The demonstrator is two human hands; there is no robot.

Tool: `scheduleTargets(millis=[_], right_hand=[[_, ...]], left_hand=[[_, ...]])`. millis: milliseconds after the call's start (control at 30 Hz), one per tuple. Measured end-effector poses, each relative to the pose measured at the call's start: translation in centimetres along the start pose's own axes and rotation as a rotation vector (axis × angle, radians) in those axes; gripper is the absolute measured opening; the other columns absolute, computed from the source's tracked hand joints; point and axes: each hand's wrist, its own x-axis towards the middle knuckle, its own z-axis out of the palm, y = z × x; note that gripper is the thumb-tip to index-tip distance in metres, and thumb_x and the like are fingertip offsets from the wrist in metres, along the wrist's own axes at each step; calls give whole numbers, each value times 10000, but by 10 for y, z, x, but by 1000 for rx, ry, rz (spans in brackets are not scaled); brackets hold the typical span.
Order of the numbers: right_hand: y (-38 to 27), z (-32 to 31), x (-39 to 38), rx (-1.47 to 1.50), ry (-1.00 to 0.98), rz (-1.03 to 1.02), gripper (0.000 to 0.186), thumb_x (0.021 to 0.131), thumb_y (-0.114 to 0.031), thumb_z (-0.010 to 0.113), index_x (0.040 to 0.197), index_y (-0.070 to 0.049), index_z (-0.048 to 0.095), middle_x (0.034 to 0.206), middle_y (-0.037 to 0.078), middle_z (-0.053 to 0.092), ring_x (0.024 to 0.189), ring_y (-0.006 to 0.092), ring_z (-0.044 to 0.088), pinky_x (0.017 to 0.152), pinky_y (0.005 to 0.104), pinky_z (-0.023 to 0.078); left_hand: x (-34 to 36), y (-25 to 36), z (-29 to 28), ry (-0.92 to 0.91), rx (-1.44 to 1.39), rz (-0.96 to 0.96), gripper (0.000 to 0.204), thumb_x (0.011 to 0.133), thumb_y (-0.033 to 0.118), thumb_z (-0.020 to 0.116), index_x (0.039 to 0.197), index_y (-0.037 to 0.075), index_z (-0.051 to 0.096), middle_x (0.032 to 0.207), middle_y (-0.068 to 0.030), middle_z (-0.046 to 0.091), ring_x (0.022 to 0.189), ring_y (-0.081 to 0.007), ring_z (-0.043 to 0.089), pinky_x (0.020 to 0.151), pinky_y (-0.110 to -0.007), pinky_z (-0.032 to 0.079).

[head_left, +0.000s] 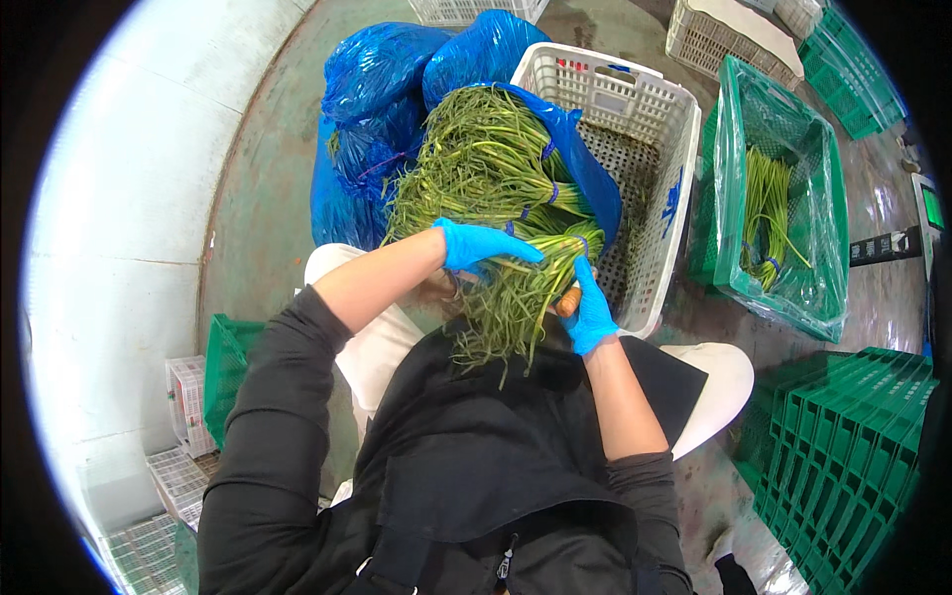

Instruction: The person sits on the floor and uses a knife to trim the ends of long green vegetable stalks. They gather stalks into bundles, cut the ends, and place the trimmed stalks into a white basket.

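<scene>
My left hand [486, 245], in a blue glove, is closed over the top of a bunch of garlic scapes [511, 297], its fingers pointing right across the stems. The wispy ends of that bunch hang down over my black apron. A blue band circles its stems near the right end. On that side my right hand [592, 309], also gloved, grips a short brown wooden handle [568, 301] beside the stems; whatever the handle belongs to is hidden. Just beyond my hands, more banded scapes [481, 149] are heaped in an opened blue plastic bag [590, 183].
A white perforated crate [684, 169] stands beside the heap. Right of it, a plastic-lined green crate [835, 213] holds scapes with few wispy ends [766, 213]. Filled blue bags [382, 64] lie far left. Stacked green crates [853, 436] stand near right, and a scale [930, 213] at the right edge.
</scene>
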Motion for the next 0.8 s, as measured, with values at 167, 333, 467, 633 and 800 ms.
scheduleTargets(millis=[167,333,467,633,800], right_hand=[[26,6,-4,14,39,-49,266,797,-137,644,1024,-79,517,876,57,591,741,171,599,574,314,506],[39,5,-3,136,-26,-83,266,794,-119,642,1028,-75,524,900,63,588,764,173,595,616,309,502],[56,3,-3,-10,86,-35,255,784,-119,648,1007,-70,535,900,60,591,769,169,591,644,314,504],[75,-6,1,-8,94,28,208,790,-100,624,979,-66,544,860,50,594,726,169,594,604,308,500],[79,-12,1,-50,65,21,206,813,-125,600,1001,-59,551,878,66,609,771,190,616,683,334,530]], left_hand=[[-31,-14,6,-6,-173,205,420,843,222,563,1225,76,472,1202,-63,515,1089,-192,490,927,-320,392],[-53,-37,36,117,-570,409,546,794,116,636,1271,10,394,1224,-103,490,1102,-181,473,942,-294,379],[-39,-46,46,306,85,606,588,759,146,680,1260,1,408,1172,-99,531,1030,-149,504,907,-294,400],[-19,-44,18,249,473,293,500,764,257,658,1150,-24,511,1068,-126,593,939,-153,552,814,-299,443],[-17,-39,-9,96,908,-89,427,793,367,516,912,-34,606,867,-173,621,711,-204,556,644,-352,445]])
